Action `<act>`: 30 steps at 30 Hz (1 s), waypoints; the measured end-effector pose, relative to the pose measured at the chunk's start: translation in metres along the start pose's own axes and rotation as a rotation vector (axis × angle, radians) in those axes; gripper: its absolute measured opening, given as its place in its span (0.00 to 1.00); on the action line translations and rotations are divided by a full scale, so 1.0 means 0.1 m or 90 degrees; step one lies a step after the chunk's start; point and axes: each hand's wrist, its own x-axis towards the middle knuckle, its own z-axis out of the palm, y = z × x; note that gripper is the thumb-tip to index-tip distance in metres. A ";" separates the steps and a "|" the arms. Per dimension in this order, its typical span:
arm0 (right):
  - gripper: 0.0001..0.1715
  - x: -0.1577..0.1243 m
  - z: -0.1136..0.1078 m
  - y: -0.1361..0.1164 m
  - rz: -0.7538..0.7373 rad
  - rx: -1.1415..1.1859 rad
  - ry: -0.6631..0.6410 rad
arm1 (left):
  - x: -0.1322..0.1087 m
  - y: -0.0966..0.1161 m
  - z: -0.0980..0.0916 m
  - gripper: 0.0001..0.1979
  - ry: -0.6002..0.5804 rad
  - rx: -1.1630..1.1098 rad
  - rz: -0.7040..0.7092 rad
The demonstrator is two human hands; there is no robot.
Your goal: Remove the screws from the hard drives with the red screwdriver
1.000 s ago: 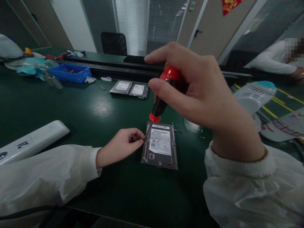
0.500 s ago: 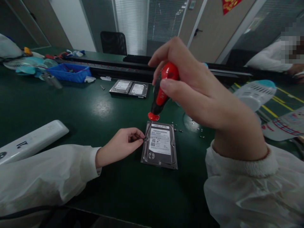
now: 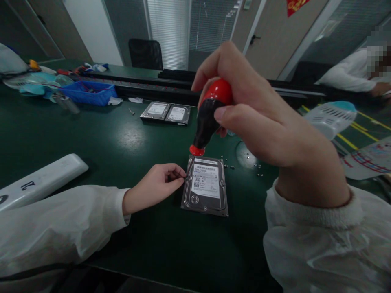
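A hard drive (image 3: 206, 183) lies flat on the green table with its white label up. My right hand (image 3: 253, 110) is closed round the red and black handle of a screwdriver (image 3: 207, 118). The screwdriver leans, and its thin shaft runs down to the drive's left edge. At that same edge, my left hand (image 3: 159, 185) has thumb and forefinger pinched together beside the screwdriver tip. Whatever is between those fingertips is too small to make out. Several small screws (image 3: 232, 167) are scattered to the right of the drive.
Two more hard drives (image 3: 165, 113) sit side by side farther back. A blue bin (image 3: 90, 93) stands at the back left, and a white device (image 3: 45, 179) lies at the left. A white fan (image 3: 331, 118) is on the right. Another person's sleeve (image 3: 345, 77) shows beyond.
The screwdriver handle has turned in my right hand, so its black side now faces me, and my thumb has shifted slightly right. My left hand and the hard drive stay put.
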 end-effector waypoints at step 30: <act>0.11 0.02 -0.02 0.01 -0.013 -0.108 0.040 | -0.01 0.02 0.00 0.07 -0.002 -0.008 0.008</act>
